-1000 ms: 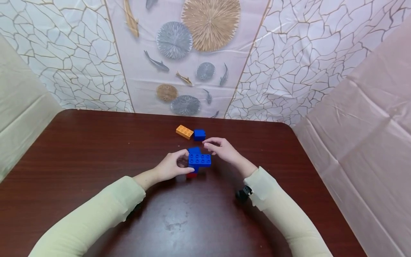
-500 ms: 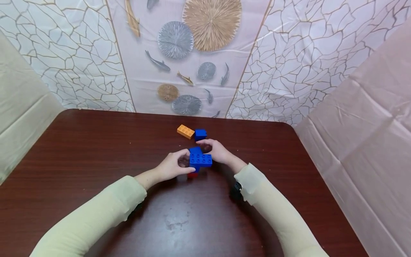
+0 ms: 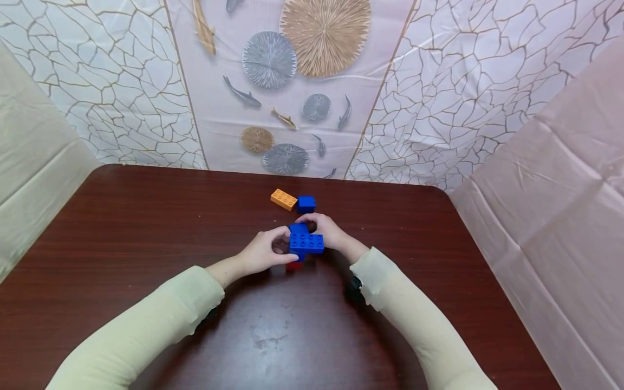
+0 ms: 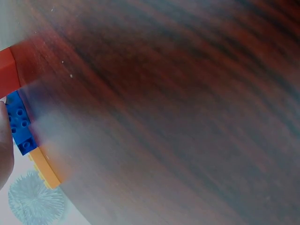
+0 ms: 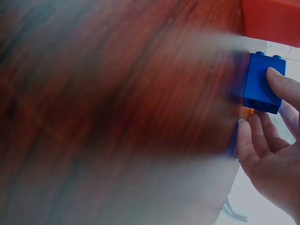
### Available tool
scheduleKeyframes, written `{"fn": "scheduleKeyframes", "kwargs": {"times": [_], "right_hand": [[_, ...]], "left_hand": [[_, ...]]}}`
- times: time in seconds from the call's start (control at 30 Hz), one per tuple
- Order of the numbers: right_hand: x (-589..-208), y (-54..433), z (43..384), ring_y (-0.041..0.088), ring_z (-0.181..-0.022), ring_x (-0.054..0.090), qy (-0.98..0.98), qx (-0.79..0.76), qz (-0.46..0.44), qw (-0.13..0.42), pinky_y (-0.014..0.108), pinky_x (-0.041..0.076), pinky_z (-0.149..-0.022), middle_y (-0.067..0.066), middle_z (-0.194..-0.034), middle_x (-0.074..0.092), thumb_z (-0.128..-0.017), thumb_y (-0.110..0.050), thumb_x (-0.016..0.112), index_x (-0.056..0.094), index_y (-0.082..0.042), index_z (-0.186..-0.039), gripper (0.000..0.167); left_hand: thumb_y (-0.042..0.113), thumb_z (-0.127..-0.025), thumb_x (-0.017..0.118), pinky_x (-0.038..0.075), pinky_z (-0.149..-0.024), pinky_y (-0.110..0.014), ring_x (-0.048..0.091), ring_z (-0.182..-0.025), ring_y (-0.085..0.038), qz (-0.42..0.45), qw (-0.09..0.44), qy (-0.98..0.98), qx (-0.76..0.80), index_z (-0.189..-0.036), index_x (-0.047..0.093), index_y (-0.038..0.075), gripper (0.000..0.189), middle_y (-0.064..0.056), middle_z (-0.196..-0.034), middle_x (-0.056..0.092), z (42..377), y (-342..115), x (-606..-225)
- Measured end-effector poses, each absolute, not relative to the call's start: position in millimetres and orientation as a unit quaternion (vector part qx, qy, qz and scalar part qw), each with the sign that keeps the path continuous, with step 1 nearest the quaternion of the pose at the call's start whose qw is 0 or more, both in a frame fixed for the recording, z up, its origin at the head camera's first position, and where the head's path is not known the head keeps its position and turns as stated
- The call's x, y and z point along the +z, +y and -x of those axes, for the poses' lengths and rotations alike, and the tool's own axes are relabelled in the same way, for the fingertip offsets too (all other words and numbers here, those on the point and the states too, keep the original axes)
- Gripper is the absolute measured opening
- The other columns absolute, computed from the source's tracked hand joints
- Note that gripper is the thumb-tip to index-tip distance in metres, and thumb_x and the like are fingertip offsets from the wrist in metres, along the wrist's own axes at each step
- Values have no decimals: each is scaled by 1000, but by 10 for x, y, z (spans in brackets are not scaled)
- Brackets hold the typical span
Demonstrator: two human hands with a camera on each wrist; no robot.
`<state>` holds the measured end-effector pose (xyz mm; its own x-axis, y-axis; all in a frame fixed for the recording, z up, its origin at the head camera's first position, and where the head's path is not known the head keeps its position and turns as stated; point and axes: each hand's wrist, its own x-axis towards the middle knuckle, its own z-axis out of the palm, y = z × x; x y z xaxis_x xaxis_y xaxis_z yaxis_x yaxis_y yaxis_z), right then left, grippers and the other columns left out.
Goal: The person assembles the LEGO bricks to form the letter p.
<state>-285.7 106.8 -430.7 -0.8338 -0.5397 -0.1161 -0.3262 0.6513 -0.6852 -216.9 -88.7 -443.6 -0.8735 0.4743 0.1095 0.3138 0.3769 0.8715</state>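
A stack of toy building bricks stands mid-table, with a blue eight-stud brick (image 3: 306, 244) on top and a red brick (image 3: 294, 266) at the bottom. My left hand (image 3: 265, 252) grips the stack from the left, thumb on the near side and fingers curled toward the far side. At the stack's far side is another blue brick (image 5: 263, 82). My right hand (image 3: 329, 232) holds that brick, its thumb (image 5: 283, 86) pressed on one face in the right wrist view and its index finger behind. The other fingers are curled below it. The top brick hides part of this grip in the head view.
Beyond the hands, an orange eight-stud brick (image 3: 284, 199) lies beside a small blue brick (image 3: 306, 204) on the dark wooden table (image 3: 170, 216). A patterned cloth (image 3: 229, 124) hangs behind the table's far edge, and plain cloth walls flank both sides.
My right hand has moved left and in toward the stack, from apart to holding the blue brick at the far side. My left hand keeps its grip, and the stack stays nearly in place.
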Motion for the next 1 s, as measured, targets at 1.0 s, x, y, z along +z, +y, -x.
{"fn": "scheduleKeyframes", "kwargs": {"times": [1.0], "right_hand": [[-4341, 1278, 2912, 27, -97, 56, 908, -389, 123, 97, 37, 49, -88, 15, -112, 61, -83, -14, 70, 56, -6, -109, 31]], "left_hand": [[19, -81, 73, 56, -79, -30, 62, -90, -17, -238, 90, 824, 506, -100, 53, 9, 30, -10, -101, 66, 2156, -885, -4406]]}}
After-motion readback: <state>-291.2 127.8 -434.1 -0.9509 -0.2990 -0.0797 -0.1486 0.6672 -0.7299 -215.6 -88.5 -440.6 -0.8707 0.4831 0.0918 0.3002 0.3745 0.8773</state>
